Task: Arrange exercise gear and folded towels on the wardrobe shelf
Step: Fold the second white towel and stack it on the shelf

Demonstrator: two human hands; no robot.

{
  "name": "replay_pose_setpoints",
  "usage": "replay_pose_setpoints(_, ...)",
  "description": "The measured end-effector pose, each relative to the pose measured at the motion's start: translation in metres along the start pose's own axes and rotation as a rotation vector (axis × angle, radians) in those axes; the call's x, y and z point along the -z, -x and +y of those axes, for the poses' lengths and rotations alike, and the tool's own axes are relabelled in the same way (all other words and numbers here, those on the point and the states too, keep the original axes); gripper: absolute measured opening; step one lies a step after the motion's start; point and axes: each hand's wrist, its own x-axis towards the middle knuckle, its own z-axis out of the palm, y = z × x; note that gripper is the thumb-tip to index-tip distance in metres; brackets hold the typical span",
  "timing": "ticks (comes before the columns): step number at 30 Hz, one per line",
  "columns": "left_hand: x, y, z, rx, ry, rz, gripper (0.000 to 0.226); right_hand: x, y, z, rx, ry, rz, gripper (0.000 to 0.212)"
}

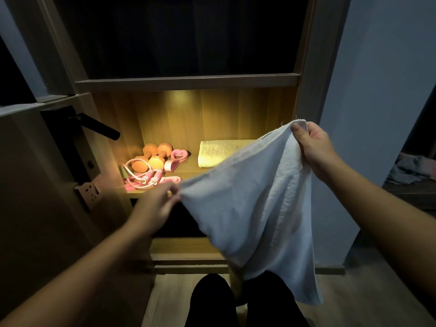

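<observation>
White terry cloth hangs between the two hands in front of the lit wardrobe shelf (165, 194): an unfolded white towel (247, 204), held by its top edge, its body sagging down toward the person's knees. The right hand (316, 149) sits higher and farther right, thumb and fingers pinched shut on one upper corner. The left hand (155, 204) is lower and nearer the shelf's front lip, fingertips closed on the opposite corner; that hand is slightly blurred, so the exact pinch is hard to read.

The held edge therefore runs on a slant, rising from lower left to upper right, and the cloth's long axis falls away below it, ending in a loose tail at the lower right.

On the shelf, the far right holds a folded yellow-lit towel (219, 153), lying flat with its long side running left to right. On the left lie orange dumbbells (151, 156), a pink heart-shaped grip trainer (177, 159) and a pink skipping rope (146, 179), bunched close together.

As I judge it, the next step is folding: the corners must meet, so the left hand, being lower, has the farther rise. The folded stack lies beyond and just left of the right hand, making that hand the nearer one for placing.
</observation>
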Motion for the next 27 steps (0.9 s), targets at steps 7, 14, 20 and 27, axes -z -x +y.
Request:
replay_pose_setpoints(7,0.109,-0.115,0.049,-0.295,-0.255,0.074,0.007,0.030,-0.064,-0.049,0.141,0.229,0.230,0.023)
replay_pose_setpoints(14,0.127,-0.120,0.078,-0.270,-0.224,0.007,0.010,0.041,-0.082,-0.046,0.031,0.414,0.188,0.031)
replay_pose_setpoints(20,0.123,-0.109,0.078,-0.162,-0.078,-0.247,0.030,0.035,-0.088,-0.053,0.021,0.380,0.167,0.035)
replay_pose_setpoints(27,0.105,-0.100,0.046,-0.122,-0.180,-0.417,0.013,0.014,-0.095,-0.067,0.066,0.418,0.122,0.029)
